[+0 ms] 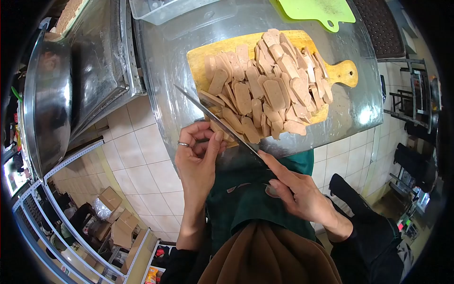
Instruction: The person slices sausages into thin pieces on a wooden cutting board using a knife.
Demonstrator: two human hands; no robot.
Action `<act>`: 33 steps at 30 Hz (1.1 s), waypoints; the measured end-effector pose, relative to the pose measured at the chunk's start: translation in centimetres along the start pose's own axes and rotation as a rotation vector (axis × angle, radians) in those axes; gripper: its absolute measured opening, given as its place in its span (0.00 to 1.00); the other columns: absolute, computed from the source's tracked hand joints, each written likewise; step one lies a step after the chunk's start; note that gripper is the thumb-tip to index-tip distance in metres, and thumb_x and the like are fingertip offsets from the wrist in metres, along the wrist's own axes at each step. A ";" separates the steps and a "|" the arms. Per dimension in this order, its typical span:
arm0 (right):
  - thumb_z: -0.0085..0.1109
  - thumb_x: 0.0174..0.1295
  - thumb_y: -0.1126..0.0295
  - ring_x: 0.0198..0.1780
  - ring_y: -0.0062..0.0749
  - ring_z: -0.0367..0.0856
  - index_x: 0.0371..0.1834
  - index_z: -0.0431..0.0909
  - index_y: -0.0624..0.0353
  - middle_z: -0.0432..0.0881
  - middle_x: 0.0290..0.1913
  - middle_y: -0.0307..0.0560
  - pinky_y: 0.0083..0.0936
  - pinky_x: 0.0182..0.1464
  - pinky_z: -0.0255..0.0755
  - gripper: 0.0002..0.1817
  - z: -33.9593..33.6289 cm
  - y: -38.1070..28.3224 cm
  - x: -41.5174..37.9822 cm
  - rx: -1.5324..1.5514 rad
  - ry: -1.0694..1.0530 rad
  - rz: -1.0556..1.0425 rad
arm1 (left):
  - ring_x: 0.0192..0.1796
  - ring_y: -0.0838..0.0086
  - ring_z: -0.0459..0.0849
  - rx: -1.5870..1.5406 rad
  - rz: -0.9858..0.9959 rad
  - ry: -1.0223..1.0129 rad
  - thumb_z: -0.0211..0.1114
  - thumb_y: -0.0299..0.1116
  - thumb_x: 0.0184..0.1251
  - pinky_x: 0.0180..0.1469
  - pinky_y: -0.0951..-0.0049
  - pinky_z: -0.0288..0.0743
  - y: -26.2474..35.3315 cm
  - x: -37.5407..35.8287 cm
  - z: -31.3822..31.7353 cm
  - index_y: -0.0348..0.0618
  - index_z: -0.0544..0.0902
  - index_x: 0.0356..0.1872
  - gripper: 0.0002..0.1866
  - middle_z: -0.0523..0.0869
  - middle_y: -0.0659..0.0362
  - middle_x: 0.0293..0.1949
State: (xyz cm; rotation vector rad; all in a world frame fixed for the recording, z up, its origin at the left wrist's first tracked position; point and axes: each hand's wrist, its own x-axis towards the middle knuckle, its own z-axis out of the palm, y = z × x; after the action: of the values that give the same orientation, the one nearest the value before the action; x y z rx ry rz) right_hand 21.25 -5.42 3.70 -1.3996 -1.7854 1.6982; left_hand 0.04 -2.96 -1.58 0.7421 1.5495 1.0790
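Observation:
Many flat, elongated pinkish-tan slices (243, 97), looking like processed meat or sausage, lie heaped on a wooden cutting board (344, 73) with a round-ended handle. My right hand (298, 189) grips the handle of a long knife (222, 122), its index finger stretched along the top. The blade slants up and left across the board's near left edge, its tip past the board over the metal table. Close beside the blade, my left hand (201, 149), with a ring on one finger, has its fingers curled and thumb pressed in against a slice at the board's edge, partly hidden.
A metal table (165, 61) carries the board. At its far side are a clear plastic tub (165, 9) and a green cutting board (319, 10). Metal equipment (97, 57) stands to the left, a blue-white rack (71, 227) lower left, and cardboard boxes (124, 229) on the tiled floor.

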 end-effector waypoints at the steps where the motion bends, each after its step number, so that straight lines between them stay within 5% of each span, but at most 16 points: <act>1: 0.55 0.67 0.80 0.30 0.55 0.79 0.78 0.56 0.54 0.81 0.33 0.60 0.38 0.36 0.76 0.35 0.0 0.0 -0.2 -0.024 -0.005 0.001 | 0.36 0.78 0.86 -0.008 -0.002 -0.002 0.65 0.23 0.70 0.41 0.81 0.83 0.0 0.0 0.0 0.33 0.74 0.52 0.13 0.82 0.58 0.38; 18: 0.57 0.62 0.86 0.28 0.47 0.79 0.76 0.60 0.63 0.79 0.29 0.57 0.36 0.34 0.76 0.36 -0.2 -0.5 -1.2 -0.053 0.000 -0.045 | 0.38 0.77 0.86 -0.061 -0.014 -0.007 0.64 0.23 0.71 0.43 0.79 0.85 -0.1 -0.1 0.0 0.32 0.73 0.51 0.12 0.81 0.57 0.39; 33: 0.55 0.66 0.81 0.27 0.56 0.78 0.77 0.58 0.51 0.79 0.31 0.60 0.41 0.29 0.75 0.36 0.9 0.3 0.9 -0.092 0.004 -0.023 | 0.38 0.76 0.87 -0.058 -0.044 0.027 0.64 0.23 0.71 0.43 0.78 0.84 0.2 -0.2 0.3 0.33 0.73 0.50 0.11 0.80 0.57 0.40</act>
State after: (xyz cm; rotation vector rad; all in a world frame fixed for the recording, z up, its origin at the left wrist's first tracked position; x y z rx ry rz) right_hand 20.25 -5.25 2.88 -1.4126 -1.8925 1.6190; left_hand 0.36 -2.94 -1.37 0.6531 1.5434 1.1005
